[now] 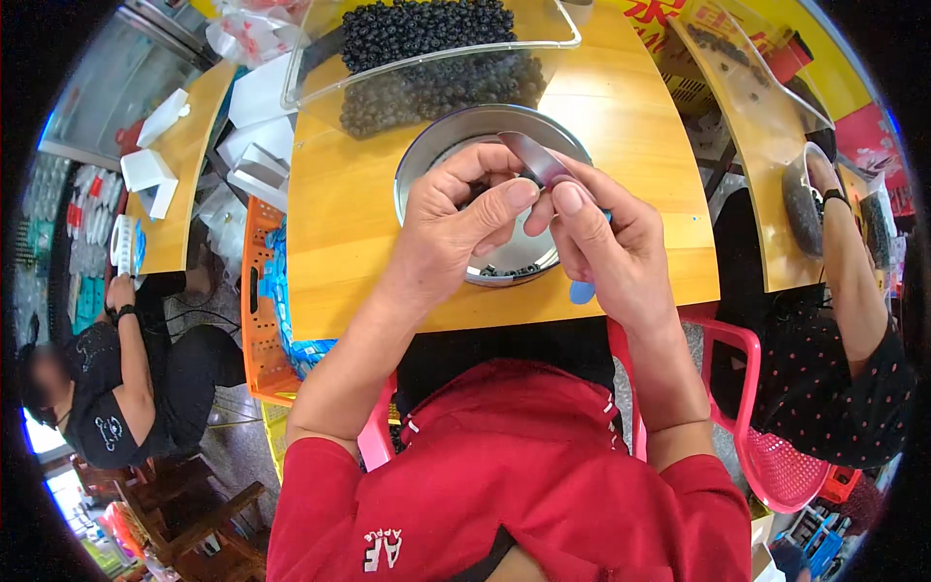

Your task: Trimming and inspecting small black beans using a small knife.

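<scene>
In my right hand (pixel 616 242) is a small knife (pixel 535 158), its metal blade pointing up and to the left; the blue handle shows below the palm. My left hand (pixel 451 218) is closed in a pinch, with a small dark round piece (pixel 529 178) at the thumb tip, close to the blade. More dark bits show within the curled left fingers, mostly hidden. Both hands are above a round metal bowl (pixel 403 179), where several small dark pieces (pixel 509 271) lie at the near side.
A clear plastic bin (pixel 558 44) full of small black round pieces (pixel 427 34) stands behind the bowl on the wooden table (pixel 659 194). An orange crate (pixel 262 320) is at the table's left. People sit at tables on both sides; a pink chair (pixel 747 388) is at right.
</scene>
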Tool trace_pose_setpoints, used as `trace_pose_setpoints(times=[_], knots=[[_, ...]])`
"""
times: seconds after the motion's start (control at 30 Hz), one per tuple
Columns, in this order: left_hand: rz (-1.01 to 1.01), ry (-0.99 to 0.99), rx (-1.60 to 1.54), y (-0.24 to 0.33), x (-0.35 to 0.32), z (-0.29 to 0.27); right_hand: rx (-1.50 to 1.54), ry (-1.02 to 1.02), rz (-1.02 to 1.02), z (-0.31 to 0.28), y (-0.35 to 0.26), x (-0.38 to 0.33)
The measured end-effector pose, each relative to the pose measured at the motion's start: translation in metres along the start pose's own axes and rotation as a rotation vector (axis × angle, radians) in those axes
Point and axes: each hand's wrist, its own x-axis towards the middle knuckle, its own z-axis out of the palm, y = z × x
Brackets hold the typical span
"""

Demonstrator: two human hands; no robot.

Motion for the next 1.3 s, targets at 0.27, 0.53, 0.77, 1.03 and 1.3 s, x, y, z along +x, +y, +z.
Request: trace_pose_setpoints(times=[0.27, 0.53, 0.77, 1.03, 1.3], knots=[[0.008, -0.033, -0.088, -0.007, 0.002, -0.008, 0.128, -0.021, 0.072, -0.006, 0.003, 0.002], [0.039, -0.025, -0.026, -0.006, 0.002, -0.012, 0.165, -0.049, 0.09, -0.007, 0.003, 0.004], [0.015, -0.016, -0.049, -0.008, 0.0, -0.008, 0.115, -0.036, 0.072, -0.009, 0.005, 0.004], [-0.163, -0.063, -0.284, 0.009, 0.012, -0.022, 0.176, 0.064, 0.066, -0.017, 0.005, 0.007], [-0.366, -0.129, 0.328, 0.032, 0.029, -0.038, 0.148, 0.086, 0.111, -0.036, 0.006, 0.012]])
